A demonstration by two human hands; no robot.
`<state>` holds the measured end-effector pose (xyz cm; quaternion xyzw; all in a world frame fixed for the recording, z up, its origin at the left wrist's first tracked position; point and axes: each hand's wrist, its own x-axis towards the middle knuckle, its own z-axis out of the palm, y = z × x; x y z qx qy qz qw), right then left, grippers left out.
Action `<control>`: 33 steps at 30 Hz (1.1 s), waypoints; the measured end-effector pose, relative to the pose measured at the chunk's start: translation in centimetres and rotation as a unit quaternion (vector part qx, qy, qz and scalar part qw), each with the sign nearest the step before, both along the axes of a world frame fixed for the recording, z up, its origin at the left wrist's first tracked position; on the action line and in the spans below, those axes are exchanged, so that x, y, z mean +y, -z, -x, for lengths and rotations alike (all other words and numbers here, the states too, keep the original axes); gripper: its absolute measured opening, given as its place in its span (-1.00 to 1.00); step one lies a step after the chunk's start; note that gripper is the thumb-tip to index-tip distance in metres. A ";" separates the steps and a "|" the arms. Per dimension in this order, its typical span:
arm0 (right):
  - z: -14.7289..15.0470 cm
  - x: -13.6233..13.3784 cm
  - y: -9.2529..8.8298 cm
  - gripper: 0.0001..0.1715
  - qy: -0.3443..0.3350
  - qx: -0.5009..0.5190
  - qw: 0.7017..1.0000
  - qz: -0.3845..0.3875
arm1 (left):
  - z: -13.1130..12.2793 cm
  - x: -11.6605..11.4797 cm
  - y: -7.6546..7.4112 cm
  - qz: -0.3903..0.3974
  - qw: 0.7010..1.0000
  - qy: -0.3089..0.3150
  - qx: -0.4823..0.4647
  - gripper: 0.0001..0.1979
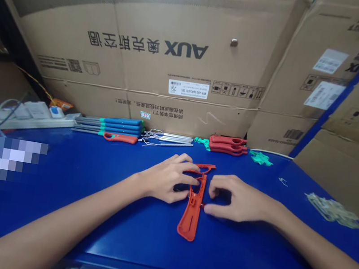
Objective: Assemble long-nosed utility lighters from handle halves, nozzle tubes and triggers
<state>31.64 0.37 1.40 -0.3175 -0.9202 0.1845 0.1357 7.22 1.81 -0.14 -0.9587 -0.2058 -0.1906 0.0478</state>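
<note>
**Q:** Where is the red plastic housing (191,213) seen?

**A:** It is seen on the blue bench (83,224), low in the centre of the frame, between both hands.

**Q:** How are the fingers placed?

**A:** The fingers of the left hand (165,180) are closed around its upper part. Those of the right hand (240,201) are curved at its edge; whether it is gripped there cannot be told.

**Q:** What is held in the containers?

**A:** Brown cardboard cartons (146,43) are stacked across the top of the frame, and their contents are hidden. Red housings (227,145) are laid along the bench's far edge.
</note>
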 end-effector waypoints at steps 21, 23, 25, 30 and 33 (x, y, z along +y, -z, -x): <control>-2.6 4.0 -0.2 -0.79 0.212 0.315 0.924 -0.040 | 1.9 1.2 -0.2 0.113 0.992 -0.059 -0.014 -0.55; -2.4 4.0 0.1 -0.80 0.198 0.289 0.935 -0.051 | 2.2 1.3 -0.3 0.119 0.990 -0.077 -0.022 -0.61; -2.2 3.8 0.5 -0.83 0.185 0.255 0.947 -0.060 | 2.3 1.3 -0.4 0.114 0.987 -0.111 -0.014 -0.72; -1.5 3.2 1.5 -0.84 0.159 0.188 0.967 -0.062 | 2.2 1.3 -0.8 0.115 0.982 -0.146 0.022 -0.62; -1.0 2.6 1.7 -0.84 0.138 0.163 0.976 -0.049 | 2.2 1.4 -1.2 0.135 0.976 -0.164 0.044 -0.67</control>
